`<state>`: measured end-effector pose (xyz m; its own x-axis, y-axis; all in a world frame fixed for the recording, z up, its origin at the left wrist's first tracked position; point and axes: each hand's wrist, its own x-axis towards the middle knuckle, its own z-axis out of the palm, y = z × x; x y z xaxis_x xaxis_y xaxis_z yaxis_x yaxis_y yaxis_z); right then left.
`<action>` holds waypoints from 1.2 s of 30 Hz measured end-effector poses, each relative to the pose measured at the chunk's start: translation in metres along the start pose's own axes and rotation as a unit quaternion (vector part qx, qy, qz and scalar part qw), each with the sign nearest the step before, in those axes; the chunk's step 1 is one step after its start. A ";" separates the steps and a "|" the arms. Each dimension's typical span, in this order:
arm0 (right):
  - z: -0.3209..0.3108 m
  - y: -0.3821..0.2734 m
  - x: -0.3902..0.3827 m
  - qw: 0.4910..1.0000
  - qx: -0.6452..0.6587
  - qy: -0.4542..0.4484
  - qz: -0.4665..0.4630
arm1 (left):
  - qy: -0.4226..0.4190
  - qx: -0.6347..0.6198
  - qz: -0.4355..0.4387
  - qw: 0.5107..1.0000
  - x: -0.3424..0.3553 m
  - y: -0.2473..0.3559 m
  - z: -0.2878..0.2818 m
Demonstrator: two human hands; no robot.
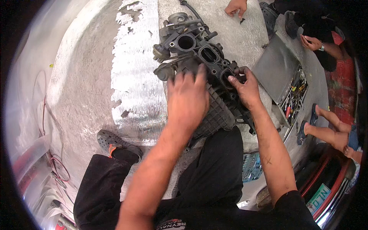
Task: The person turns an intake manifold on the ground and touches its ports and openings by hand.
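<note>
A black intake manifold (218,111) with round and oval ports lies slantwise on the floor in front of my knees. My left hand (188,97) rests over its middle, fingers stretched forward and slightly blurred; what lies under the palm is hidden. On the manifold's right side, my right hand (246,87) grips the rim of an oval port, thumb at the opening and fingers bent over the outer edge. Small round actuators (165,71) stick out along the manifold's left side.
A silver foil sheet (136,76) lies left of the manifold. At the right stand an open metal toolbox (296,94) full of tools and a blue socket set (251,167). Another person's hands (236,7) are at the top; someone's sandalled feet (303,132) and a red car (326,180) are rightward.
</note>
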<state>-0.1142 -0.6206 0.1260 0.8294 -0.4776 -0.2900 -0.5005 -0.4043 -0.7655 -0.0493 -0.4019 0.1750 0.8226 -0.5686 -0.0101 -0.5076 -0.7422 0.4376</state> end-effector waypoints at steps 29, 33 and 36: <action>0.010 -0.001 0.006 0.999 -0.014 -0.024 0.030 | 0.019 -0.053 -0.098 0.994 -0.089 -0.008 0.083; 0.012 -0.011 0.007 0.998 0.022 -0.040 0.041 | 0.013 -0.043 -0.099 0.994 -0.088 -0.007 0.080; 0.012 0.000 0.012 0.992 0.069 -0.051 0.090 | 0.009 -0.043 -0.104 0.994 -0.087 -0.003 0.078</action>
<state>-0.1016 -0.6171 0.1153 0.7544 -0.4472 -0.4805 -0.6094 -0.2054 -0.7658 -0.1393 -0.3779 0.1041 0.9123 -0.3990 -0.0922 -0.3031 -0.8092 0.5033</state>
